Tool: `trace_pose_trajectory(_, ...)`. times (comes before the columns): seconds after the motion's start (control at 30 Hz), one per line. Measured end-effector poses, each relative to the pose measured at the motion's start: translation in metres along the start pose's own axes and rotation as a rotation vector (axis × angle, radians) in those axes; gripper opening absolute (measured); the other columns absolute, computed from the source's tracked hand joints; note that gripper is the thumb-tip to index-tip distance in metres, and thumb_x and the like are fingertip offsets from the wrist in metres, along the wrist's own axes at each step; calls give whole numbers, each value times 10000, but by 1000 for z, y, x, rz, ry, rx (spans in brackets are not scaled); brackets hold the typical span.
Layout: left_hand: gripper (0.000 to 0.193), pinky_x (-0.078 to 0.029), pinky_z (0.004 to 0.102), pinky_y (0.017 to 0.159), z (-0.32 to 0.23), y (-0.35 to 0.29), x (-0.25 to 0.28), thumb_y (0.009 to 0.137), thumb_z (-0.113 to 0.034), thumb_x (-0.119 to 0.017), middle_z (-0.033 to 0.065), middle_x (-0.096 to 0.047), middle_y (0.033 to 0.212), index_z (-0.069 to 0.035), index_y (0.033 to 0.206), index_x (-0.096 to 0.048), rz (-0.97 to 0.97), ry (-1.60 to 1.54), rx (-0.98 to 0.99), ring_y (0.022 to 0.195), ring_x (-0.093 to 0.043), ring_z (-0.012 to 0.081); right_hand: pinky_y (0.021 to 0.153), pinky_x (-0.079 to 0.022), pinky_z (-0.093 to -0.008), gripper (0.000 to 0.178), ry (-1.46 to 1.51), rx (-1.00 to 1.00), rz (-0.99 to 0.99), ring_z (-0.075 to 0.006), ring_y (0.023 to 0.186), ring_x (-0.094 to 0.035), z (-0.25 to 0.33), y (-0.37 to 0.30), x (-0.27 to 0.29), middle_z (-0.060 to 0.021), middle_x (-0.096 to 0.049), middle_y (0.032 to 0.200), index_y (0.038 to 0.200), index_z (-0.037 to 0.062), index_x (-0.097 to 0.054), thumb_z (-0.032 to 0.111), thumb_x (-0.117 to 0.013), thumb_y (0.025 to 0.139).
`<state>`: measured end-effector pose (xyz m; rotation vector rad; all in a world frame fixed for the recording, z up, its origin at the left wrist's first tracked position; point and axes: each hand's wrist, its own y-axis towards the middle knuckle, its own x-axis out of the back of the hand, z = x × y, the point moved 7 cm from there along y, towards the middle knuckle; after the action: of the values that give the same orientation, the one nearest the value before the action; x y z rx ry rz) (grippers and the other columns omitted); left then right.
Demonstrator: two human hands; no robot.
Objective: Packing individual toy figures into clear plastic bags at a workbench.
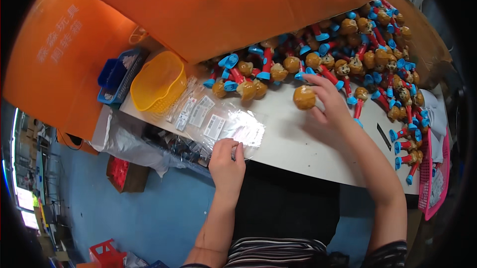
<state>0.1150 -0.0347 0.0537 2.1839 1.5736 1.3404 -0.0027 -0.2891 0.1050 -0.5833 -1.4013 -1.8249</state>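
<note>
My left hand (227, 164) is closed at the near edge of a clear plastic bag (244, 128), its fingertips pinching the film. Around the head of a toy figure (304, 97), my right hand (329, 103) curves its thumb and fingers. That figure's brown, glossy head points up, and its body is hidden beneath. More clear bags with white labels (201, 111) lie to the left of the held bag. Beyond my right hand spreads a large heap of similar toy figures (343, 68) with brown heads, red bodies and light-blue feet.
An orange board (223, 9) overhangs the far side of the white table (298, 144). A yellow basket (158, 81) and a blue bin (113, 76) stand at the left. At the right edge hangs a pink basket (443, 178). A box of red pieces (120, 172) sits below.
</note>
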Motion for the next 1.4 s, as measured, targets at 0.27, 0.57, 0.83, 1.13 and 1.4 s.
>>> trace_pose_trajectory(0.27, 100, -483, 329, 599, 3, 2, -10, 790, 2, -693, 102, -609, 783, -10, 864, -627, 7, 12, 65, 649, -606, 236, 701, -516, -359, 268, 434, -238, 511, -291, 779, -643, 89, -8, -67, -140, -673, 931, 1060, 7, -660, 234, -617, 924)
trace_pose_trajectory(0.57, 78, -521, 277, 600, 17, 8, 8, 818, -9, -683, 97, -637, 802, 0, 866, -622, -24, -156, 193, 641, -646, 189, 627, -487, -356, 238, -23, -23, 447, -250, 724, -604, 110, 0, -60, -84, -630, 783, 985, 62, -705, 220, -738, 810)
trace_pose_trajectory(0.83, 93, -508, 372, 667, 0, 21, 15, 784, -6, -675, 121, -608, 815, -15, 851, -610, 64, -88, 58, 737, -634, 291, 613, -449, -335, 311, -295, 175, 155, -203, 726, -566, 127, 1, -55, -28, -596, 797, 999, 70, -703, 152, -801, 715)
trace_pose_trajectory(1.13, 118, -489, 412, 799, -23, 31, 12, 785, -4, -657, 156, -597, 994, -13, 884, -595, 89, -141, -82, 910, -600, 348, 638, -471, -316, 298, -255, 203, -9, -214, 726, -572, 127, -12, -54, -58, -585, 820, 1007, 43, -696, 93, -794, 730)
trace_pose_trajectory(1.4, 148, -437, 473, 997, -48, 25, -13, 848, -25, -614, 181, -595, 1141, -3, 985, -561, 223, -183, -179, 1123, -566, 399, 569, -444, -259, 187, 504, -665, -133, -115, 641, -547, 85, -48, -56, -24, -576, 758, 1022, 19, -612, 140, -690, 902)
